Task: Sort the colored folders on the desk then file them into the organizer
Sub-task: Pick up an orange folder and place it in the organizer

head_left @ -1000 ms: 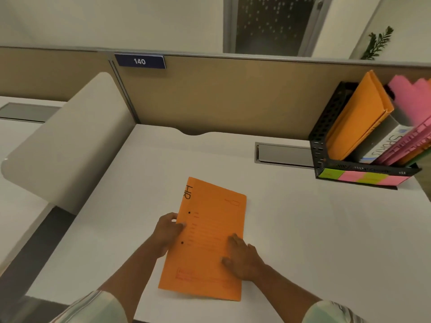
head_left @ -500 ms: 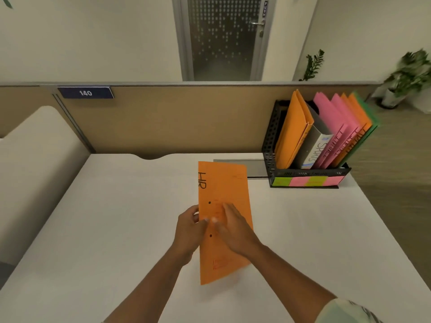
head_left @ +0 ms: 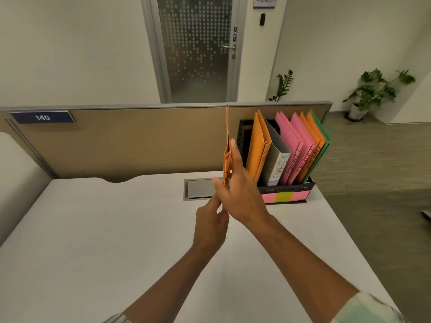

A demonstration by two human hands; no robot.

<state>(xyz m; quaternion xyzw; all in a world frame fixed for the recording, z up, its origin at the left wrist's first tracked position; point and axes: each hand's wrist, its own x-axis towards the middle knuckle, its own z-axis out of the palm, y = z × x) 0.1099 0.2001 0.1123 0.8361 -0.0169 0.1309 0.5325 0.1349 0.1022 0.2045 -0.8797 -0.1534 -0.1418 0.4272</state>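
An orange folder (head_left: 227, 145) stands upright and edge-on in the air, just left of the black mesh organizer (head_left: 242, 141). My right hand (head_left: 240, 190) grips its lower part. Below it, my left hand (head_left: 211, 222) has its fingertips at the folder's bottom edge; whether it still grips is unclear. The organizer sits at the desk's back right and holds orange folders (head_left: 257, 148), a grey binder (head_left: 276, 159), pink folders (head_left: 292, 148), further orange ones and a green folder (head_left: 323, 138).
The white desk (head_left: 105, 229) has a grey cable hatch (head_left: 198, 188) behind my hands. A tan partition (head_left: 140, 141) with a "140" plate closes the back. The desk's right edge drops to the floor, with potted plants (head_left: 375, 92) beyond.
The orange folder was lifted off the desk, turned upright and edge-on, and carried toward the organizer. My view has shifted to the right and up.
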